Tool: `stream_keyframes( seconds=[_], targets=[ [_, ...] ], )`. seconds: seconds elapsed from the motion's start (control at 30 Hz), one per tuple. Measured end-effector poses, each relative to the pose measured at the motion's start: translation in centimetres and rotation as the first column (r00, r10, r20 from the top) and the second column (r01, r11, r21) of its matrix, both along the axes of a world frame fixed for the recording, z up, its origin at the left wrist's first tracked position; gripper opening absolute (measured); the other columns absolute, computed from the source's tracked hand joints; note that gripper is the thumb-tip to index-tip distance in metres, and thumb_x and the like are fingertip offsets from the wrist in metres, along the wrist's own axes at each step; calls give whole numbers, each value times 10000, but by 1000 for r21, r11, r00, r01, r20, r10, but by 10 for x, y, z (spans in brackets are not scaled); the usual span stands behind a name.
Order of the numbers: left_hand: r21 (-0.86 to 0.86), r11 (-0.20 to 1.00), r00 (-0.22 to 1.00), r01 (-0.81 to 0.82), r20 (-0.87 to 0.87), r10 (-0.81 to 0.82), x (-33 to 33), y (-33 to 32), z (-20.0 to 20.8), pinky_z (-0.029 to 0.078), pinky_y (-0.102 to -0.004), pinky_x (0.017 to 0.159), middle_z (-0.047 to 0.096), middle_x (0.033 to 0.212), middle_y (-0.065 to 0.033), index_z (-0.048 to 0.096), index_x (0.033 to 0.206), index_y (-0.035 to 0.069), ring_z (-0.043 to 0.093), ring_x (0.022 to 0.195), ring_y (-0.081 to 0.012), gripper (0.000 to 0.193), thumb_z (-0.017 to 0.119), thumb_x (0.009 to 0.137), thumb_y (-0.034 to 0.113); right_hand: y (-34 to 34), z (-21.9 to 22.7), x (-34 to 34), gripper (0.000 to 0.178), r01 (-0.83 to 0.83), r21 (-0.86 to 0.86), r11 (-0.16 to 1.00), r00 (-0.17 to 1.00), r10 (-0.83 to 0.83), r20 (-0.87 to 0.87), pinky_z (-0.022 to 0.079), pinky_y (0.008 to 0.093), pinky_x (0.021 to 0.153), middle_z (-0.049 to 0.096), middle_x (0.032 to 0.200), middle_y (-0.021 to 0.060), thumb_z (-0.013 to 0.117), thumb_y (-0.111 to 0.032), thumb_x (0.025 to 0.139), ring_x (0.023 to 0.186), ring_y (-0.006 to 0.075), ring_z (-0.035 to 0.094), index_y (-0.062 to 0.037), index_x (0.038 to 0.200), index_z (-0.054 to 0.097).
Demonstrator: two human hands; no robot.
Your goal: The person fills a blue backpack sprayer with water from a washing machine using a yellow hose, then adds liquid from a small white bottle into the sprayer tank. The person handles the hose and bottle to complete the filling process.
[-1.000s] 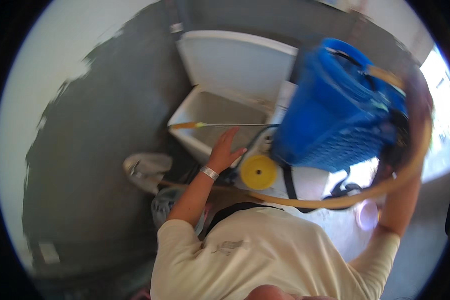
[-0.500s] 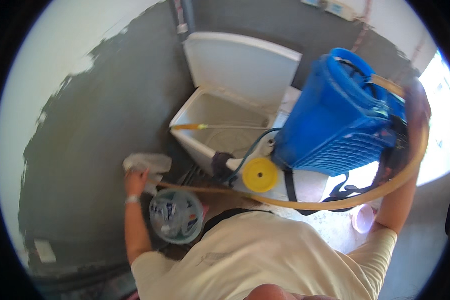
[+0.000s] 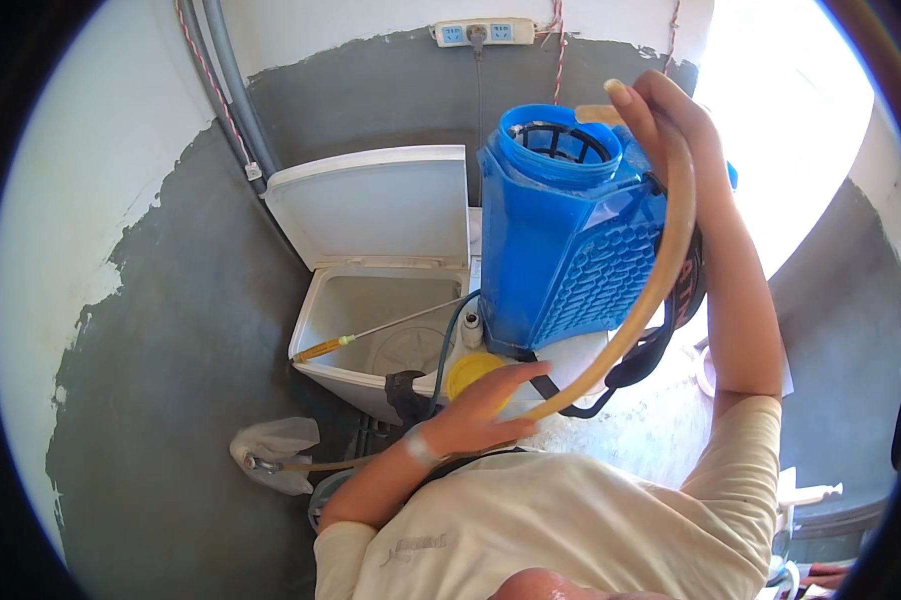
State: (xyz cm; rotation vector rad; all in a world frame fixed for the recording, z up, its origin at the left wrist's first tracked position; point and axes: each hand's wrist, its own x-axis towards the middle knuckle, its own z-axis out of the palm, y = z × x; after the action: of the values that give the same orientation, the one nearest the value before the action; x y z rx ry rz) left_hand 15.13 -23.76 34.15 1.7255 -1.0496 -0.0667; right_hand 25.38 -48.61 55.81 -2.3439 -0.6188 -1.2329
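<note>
A tan hose (image 3: 664, 275) runs from a metal tap (image 3: 264, 464) on the left wall, behind my left forearm, and arcs up to the right. My right hand (image 3: 663, 125) is closed around its upper end, which points left over the round mouth of a blue backpack sprayer tank (image 3: 531, 240). A black basket strainer (image 3: 561, 143) sits in that uncapped mouth. My left hand (image 3: 481, 410) is stretched out before my body, fingers extended, beside the hose's lower bend; whether it touches the hose is unclear. A round yellow lid (image 3: 474, 374) lies just beyond it, partly covered.
A white top-opening washer-like tub (image 3: 306, 370) stands behind with its lid raised. A spray wand with a yellow handle (image 3: 321, 349) lies across it. A whitish plastic bag (image 3: 289, 437) hangs around the tap. Black straps (image 3: 631, 372) dangle from the tank. A power strip (image 3: 486, 32) is on the wall.
My left hand has left the tap and swung right to the hose in front of me. My right hand still grips the hose end at the tank. The view has turned right.
</note>
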Motion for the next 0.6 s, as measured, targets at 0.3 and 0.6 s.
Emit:
stream_keyframes(
  seconds=[0.3,0.6],
  targets=[
    [-469,883,917,20,-343,-203,-30,24,-9,331,-214,470,491,689,1,569,1035,25,406,524,-62,328,530,919,329,53,19,-43,384,-287,122,950,948,300,-107,510,269,681,628,899,83,593,-331,890,819,203,630,-127,1196,483],
    [-446,709,708,-546,-698,107,-38,136,-16,286,-214,369,427,561,13,532,965,74,359,422,-68,400,453,936,465,44,-75,-110,363,-338,926,165,273,959,-71,423,212,592,559,741,17,471,-312,962,647,81,525,-40,1202,496]
  ],
)
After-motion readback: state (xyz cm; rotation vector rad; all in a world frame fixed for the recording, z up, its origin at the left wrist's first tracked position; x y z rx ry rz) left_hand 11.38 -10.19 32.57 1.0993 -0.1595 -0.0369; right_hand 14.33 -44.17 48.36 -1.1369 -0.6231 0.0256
